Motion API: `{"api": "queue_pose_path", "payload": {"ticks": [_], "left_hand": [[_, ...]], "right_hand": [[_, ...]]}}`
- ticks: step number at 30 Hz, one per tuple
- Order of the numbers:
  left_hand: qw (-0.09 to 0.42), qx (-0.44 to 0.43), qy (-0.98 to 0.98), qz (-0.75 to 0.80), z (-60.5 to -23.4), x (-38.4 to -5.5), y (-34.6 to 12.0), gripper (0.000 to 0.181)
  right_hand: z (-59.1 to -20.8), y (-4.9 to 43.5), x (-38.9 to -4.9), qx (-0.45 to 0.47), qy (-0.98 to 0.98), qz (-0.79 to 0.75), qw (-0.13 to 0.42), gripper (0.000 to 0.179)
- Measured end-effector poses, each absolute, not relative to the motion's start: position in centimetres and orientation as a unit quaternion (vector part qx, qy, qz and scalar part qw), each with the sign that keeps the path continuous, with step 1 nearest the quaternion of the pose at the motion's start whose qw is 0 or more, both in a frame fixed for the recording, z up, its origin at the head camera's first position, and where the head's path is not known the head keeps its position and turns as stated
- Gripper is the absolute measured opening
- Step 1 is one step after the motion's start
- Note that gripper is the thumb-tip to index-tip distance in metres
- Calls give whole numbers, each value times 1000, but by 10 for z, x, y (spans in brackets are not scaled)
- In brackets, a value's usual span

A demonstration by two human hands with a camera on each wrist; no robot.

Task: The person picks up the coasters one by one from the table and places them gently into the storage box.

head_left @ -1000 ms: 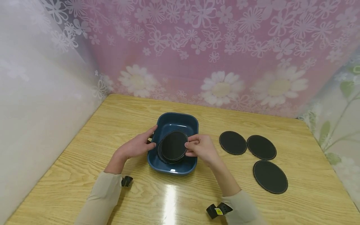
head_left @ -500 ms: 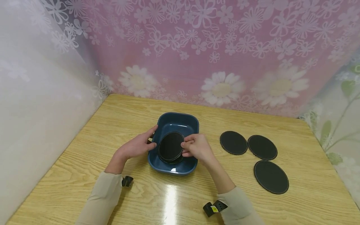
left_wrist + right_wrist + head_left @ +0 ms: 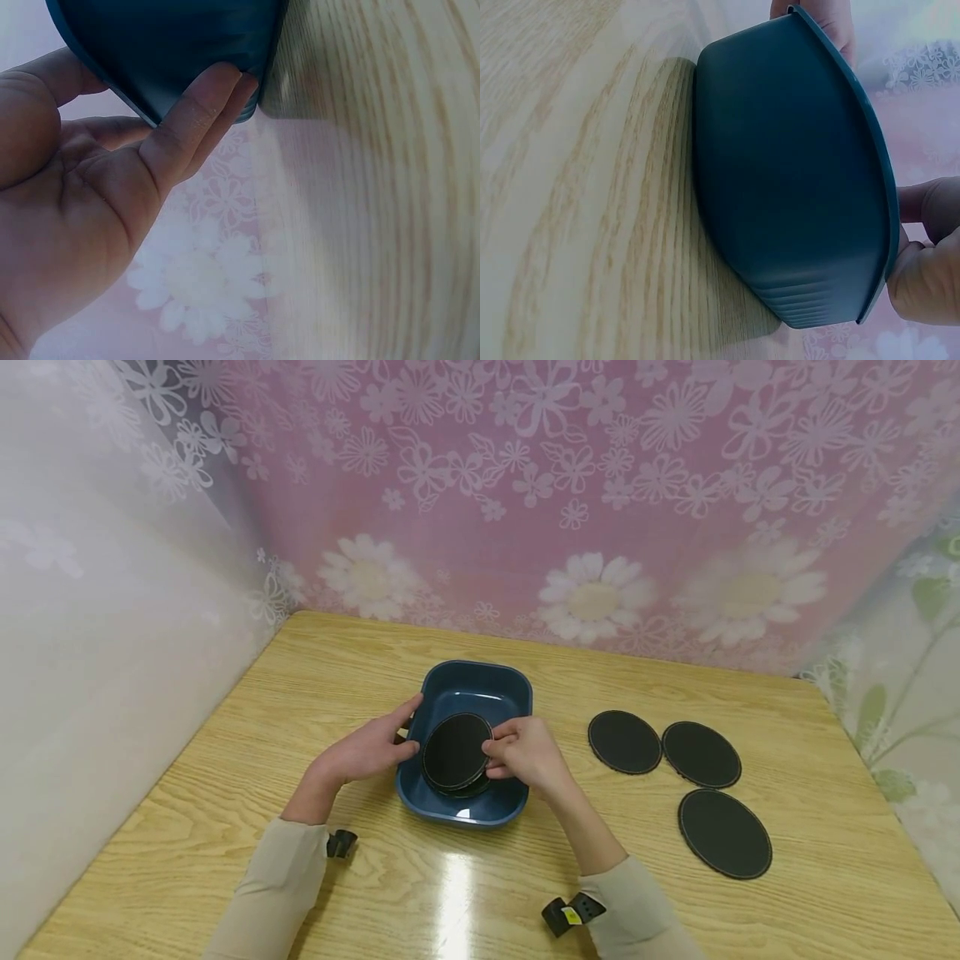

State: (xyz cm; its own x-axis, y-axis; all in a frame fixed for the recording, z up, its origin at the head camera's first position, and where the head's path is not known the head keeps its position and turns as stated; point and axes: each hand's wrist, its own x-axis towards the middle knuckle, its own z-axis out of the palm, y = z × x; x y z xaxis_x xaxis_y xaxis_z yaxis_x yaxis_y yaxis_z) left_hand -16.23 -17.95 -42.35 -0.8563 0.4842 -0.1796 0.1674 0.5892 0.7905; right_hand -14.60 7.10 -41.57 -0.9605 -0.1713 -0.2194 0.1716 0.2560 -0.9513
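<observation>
A deep blue plastic tub (image 3: 480,672) with rounded corners stands on the table. My left hand (image 3: 363,752) holds its left side, thumb over the rim; the left wrist view shows fingers (image 3: 199,112) along the outer wall. Inside the near half of the tub, my right hand (image 3: 528,753) pinches the right edge of a round black coaster (image 3: 456,750) with light stitching. That coaster lies slightly tilted over another dark coaster (image 3: 471,791), of which only the lower edge shows. The right wrist view has the tub's outer wall (image 3: 795,165) hiding the coasters.
To the right of the tub lie three more black coasters, a left one (image 3: 625,742), a back right one (image 3: 701,753) and a nearer one (image 3: 724,833). The wood-grain table (image 3: 337,652) ends at a pink flowered cloth (image 3: 480,527) behind.
My right hand has shifted left with its coaster, which now covers most of the one beneath. The left hand stays on the tub, and the three loose coasters stay put.
</observation>
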Motion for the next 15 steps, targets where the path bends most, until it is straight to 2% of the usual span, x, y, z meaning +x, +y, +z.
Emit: {"api": "queue_pose_path", "payload": {"ticks": [15], "left_hand": [[192, 191, 870, 413, -425, -162, -183, 73]], "right_hand": [[-409, 75, -139, -11, 803, -575, 159, 35]]}}
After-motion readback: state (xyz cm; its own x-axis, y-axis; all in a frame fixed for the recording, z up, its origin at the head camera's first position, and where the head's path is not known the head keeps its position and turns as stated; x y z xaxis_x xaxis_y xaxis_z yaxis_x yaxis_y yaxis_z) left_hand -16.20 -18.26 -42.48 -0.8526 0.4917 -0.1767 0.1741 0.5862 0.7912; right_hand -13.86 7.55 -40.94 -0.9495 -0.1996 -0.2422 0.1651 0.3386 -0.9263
